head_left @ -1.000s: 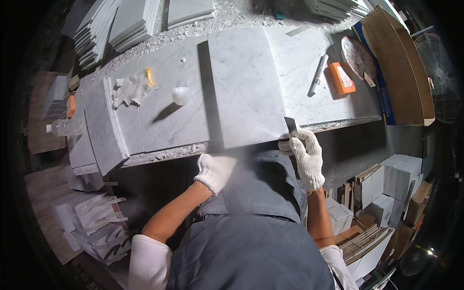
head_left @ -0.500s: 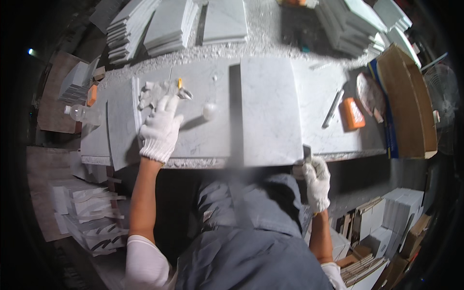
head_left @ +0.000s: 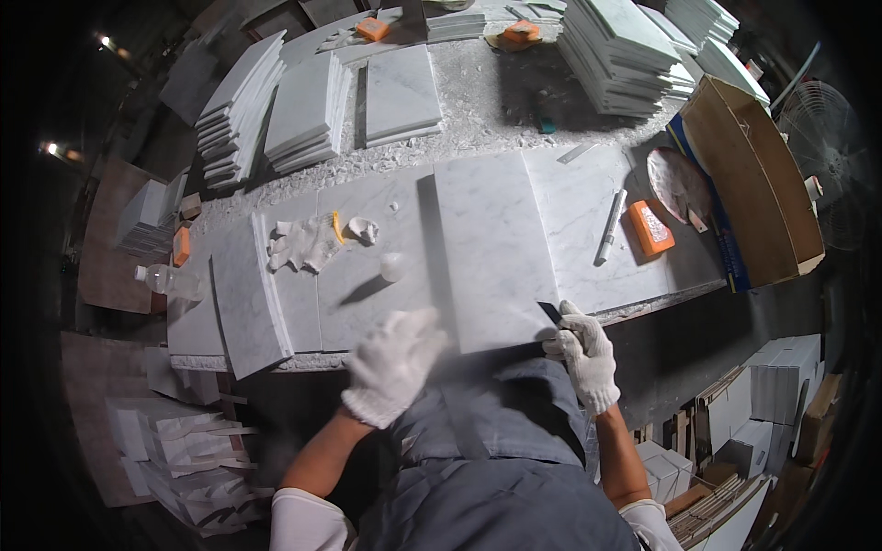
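Note:
A grey-white marble tile (head_left: 491,243) lies across the workbench in front of me, its near edge by the bench's front. At that tile's near right corner, my gloved right hand (head_left: 588,360) is closed on a thin, flat, dark blade (head_left: 549,313). My gloved left hand (head_left: 395,367) is near the tile's near left corner, its fingers smeared by motion. Farther left on the bench lie a loose knitted glove (head_left: 301,243), a yellow-handled tool (head_left: 337,228), a crumpled white scrap (head_left: 364,230) and a small whitish rounded container (head_left: 392,267).
A marker (head_left: 612,228), an orange box (head_left: 650,230) and a round dusty dish (head_left: 678,185) lie right of the tile, beside a cardboard box (head_left: 758,184). Tile stacks (head_left: 308,110) stand behind. Another tile stack (head_left: 248,298) overhangs the front edge at left, near a clear bottle (head_left: 170,281).
My left hand has moved right and toward me, away from the loose glove. My right hand still holds the blade, now tilted over the tile's corner. The view has shifted, showing more of the far bench.

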Motion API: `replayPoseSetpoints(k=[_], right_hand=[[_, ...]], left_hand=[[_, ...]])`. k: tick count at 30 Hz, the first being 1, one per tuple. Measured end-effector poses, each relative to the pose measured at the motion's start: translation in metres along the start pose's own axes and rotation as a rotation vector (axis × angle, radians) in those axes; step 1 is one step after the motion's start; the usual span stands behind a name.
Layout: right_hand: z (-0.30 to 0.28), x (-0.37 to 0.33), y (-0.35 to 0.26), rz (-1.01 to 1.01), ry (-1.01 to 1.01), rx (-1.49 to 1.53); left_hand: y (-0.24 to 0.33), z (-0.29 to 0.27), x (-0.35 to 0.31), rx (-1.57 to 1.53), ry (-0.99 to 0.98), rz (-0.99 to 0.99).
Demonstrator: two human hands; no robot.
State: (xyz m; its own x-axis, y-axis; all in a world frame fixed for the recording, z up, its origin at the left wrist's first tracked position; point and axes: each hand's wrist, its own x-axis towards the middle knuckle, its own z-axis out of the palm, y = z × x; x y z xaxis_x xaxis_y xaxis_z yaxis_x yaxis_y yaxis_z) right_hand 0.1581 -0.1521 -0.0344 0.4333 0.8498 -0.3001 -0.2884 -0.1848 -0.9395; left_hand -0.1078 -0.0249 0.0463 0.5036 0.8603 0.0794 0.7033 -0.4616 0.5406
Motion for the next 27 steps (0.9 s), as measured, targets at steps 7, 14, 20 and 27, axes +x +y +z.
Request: replayPoseSetpoints(k=[7,14,20,27], right_hand=[[0.022,-0.008,0.004,-0.115,0.04,-0.071],[0.029,-0.023,-0.002,-0.191,-0.064,-0.142],[0.029,-0.03,-0.004,-0.03,-0.01,-0.171],[0.026,-0.027,-0.006,-0.065,0.048,0.182]], left_hand=[[-0.004,0.061,0.017,-0.442,-0.267,-0.435],[-0.008,0.067,0.032,-0.398,-0.219,-0.497],[-0.013,0.076,0.032,-0.591,-0.159,-0.556],[0.007,0.063,0.042,-1.095,-0.109,-0.574]])
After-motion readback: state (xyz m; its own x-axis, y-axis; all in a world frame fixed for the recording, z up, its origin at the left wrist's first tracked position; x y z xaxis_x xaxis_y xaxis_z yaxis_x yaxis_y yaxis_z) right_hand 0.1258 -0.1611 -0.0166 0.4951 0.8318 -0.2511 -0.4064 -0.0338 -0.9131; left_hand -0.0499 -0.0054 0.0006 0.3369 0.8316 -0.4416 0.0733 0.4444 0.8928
